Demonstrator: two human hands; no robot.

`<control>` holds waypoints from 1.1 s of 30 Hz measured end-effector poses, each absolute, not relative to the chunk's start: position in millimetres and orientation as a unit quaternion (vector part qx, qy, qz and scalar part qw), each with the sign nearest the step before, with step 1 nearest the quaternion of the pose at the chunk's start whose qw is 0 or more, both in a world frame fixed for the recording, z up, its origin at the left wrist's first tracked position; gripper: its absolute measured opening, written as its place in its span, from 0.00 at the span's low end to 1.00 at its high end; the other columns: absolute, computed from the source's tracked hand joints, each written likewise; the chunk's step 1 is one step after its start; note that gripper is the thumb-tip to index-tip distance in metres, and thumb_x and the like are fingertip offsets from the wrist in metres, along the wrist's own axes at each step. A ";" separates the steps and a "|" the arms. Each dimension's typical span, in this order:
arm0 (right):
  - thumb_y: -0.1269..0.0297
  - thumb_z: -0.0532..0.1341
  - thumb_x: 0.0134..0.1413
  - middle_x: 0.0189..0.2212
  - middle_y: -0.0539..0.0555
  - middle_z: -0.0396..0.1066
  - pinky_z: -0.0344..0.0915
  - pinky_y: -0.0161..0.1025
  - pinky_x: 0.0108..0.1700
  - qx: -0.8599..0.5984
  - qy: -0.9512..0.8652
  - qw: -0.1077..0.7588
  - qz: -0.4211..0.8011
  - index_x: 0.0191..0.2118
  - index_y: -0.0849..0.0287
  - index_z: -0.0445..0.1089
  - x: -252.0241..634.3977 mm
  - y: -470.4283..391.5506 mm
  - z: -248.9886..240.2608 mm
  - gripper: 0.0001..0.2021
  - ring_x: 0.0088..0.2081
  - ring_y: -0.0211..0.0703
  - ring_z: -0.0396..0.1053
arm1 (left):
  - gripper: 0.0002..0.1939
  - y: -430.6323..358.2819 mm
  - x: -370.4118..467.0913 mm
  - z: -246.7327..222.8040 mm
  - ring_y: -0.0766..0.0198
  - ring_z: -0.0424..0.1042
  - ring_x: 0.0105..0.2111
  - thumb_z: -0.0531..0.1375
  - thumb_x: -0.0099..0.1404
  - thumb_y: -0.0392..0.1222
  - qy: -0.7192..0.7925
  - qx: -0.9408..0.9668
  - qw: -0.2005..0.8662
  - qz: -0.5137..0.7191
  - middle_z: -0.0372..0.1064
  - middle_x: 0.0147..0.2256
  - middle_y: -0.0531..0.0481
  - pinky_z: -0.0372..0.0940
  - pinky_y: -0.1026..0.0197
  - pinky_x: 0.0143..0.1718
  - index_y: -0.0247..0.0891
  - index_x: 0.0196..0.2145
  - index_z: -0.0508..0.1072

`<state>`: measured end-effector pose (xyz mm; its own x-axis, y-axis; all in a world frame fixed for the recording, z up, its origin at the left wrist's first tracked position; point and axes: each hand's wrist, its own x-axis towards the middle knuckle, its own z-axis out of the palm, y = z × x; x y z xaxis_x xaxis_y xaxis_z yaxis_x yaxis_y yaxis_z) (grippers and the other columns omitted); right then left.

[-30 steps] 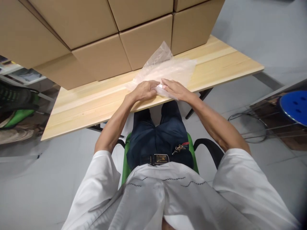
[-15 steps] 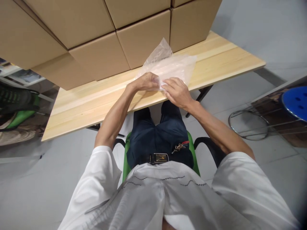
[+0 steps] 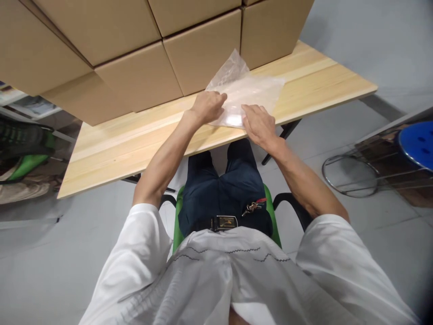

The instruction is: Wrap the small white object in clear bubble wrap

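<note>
**Translucent plastic sheet under two bare hands, near edge of wooden tabletop**

Head view. Sheet lies crumpled on the pale boards, close to the front edge and just right of the tabletop's middle. One corner rises at the back, in front of the cardboard boxes; whether it touches them, cannot tell. Bright glare on the part between the hands. Bag or single layer: not clear.

Left hand: back of hand up, fingers curled under, thumb side toward the sheet, at its left edge. Whether plastic is pinched inside, cannot tell. Right hand: fingers bent, fingertips on the sheet at its near right part; a grip cannot be made out. Hands apart, plastic showing between them.

Boxes stand stacked along the back of the tabletop, plain brown, sides close together.

Wearer sits on a green chair with black armrests: white short-sleeved shirt, dark blue trousers, black belt with a metal buckle. Keys hang at the right hip, something red beside them.

Far right: blue stool seat with round holes, above grey floor tiles.
</note>
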<state>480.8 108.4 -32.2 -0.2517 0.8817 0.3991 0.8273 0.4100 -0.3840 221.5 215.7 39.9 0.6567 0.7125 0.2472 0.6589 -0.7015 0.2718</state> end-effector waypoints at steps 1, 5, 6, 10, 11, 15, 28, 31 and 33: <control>0.33 0.45 0.93 0.76 0.75 0.81 0.76 0.79 0.76 -0.547 -0.786 0.284 0.047 0.91 0.55 0.66 481.9 110.0 -34.8 0.43 0.75 0.84 0.75 | 0.20 204.5 226.0 36.1 0.27 0.83 0.67 0.66 0.84 0.58 0.374 0.907 0.054 0.184 0.85 0.50 0.32 0.71 0.25 0.76 0.37 0.53 0.87; 0.35 0.50 0.91 0.72 0.78 0.82 0.76 0.83 0.74 -0.561 -0.781 0.271 0.057 0.89 0.58 0.68 485.4 123.9 -40.9 0.42 0.74 0.89 0.75 | 0.25 159.4 238.5 14.7 0.26 0.77 0.76 0.58 0.92 0.63 0.366 0.915 0.013 0.167 0.83 0.65 0.30 0.63 0.21 0.82 0.43 0.66 0.84; 0.35 0.50 0.91 0.72 0.79 0.82 0.76 0.84 0.73 -0.565 -0.778 0.269 0.059 0.88 0.59 0.70 486.5 127.9 -41.0 0.41 0.73 0.90 0.75 | 0.27 153.0 239.4 8.4 0.26 0.77 0.76 0.56 0.93 0.63 0.366 0.918 0.014 0.155 0.83 0.69 0.29 0.64 0.22 0.83 0.43 0.68 0.83; 0.36 0.55 0.90 0.72 0.76 0.81 0.80 0.80 0.71 -0.568 -0.777 0.263 0.064 0.81 0.58 0.78 493.2 140.6 -36.0 0.37 0.69 0.86 0.80 | 0.33 152.0 236.5 -12.1 0.32 0.77 0.80 0.54 0.94 0.61 0.361 0.921 0.057 0.136 0.77 0.81 0.26 0.71 0.32 0.82 0.40 0.80 0.79; 0.37 0.56 0.89 0.72 0.76 0.81 0.81 0.79 0.70 -0.565 -0.781 0.258 0.068 0.79 0.58 0.80 495.1 143.4 -34.3 0.36 0.68 0.84 0.81 | 0.33 155.2 235.5 -14.8 0.33 0.77 0.81 0.55 0.93 0.60 0.356 0.921 0.069 0.139 0.76 0.82 0.27 0.71 0.35 0.83 0.39 0.81 0.78; 0.38 0.60 0.87 0.65 0.73 0.86 0.83 0.75 0.68 -0.561 -0.785 0.248 0.085 0.69 0.58 0.88 500.7 155.6 -31.8 0.31 0.64 0.80 0.83 | 0.34 164.6 235.8 -16.8 0.36 0.76 0.84 0.57 0.90 0.52 0.320 0.930 0.099 0.153 0.76 0.84 0.28 0.70 0.38 0.86 0.34 0.83 0.78; 0.45 0.59 0.84 0.58 0.71 0.91 0.79 0.77 0.71 -0.558 -0.779 0.260 0.123 0.66 0.62 0.89 518.5 169.8 -31.5 0.30 0.61 0.80 0.84 | 0.35 163.8 241.9 -10.4 0.33 0.78 0.82 0.61 0.83 0.50 0.329 0.923 0.117 0.160 0.80 0.82 0.31 0.70 0.30 0.87 0.36 0.81 0.81; 0.46 0.59 0.83 0.56 0.71 0.90 0.77 0.81 0.73 -0.541 -0.797 0.256 0.086 0.65 0.59 0.90 516.9 163.6 -35.7 0.28 0.63 0.83 0.83 | 0.34 163.9 243.2 -7.6 0.33 0.76 0.83 0.60 0.84 0.51 0.325 0.928 0.106 0.148 0.78 0.82 0.30 0.69 0.31 0.88 0.36 0.80 0.81; 0.48 0.59 0.82 0.57 0.71 0.89 0.76 0.82 0.75 -0.544 -0.797 0.252 0.073 0.66 0.57 0.89 517.8 160.8 -38.7 0.27 0.65 0.84 0.82 | 0.33 163.0 244.5 -4.7 0.33 0.75 0.83 0.60 0.87 0.52 0.315 0.933 0.098 0.141 0.78 0.82 0.29 0.68 0.32 0.88 0.36 0.79 0.81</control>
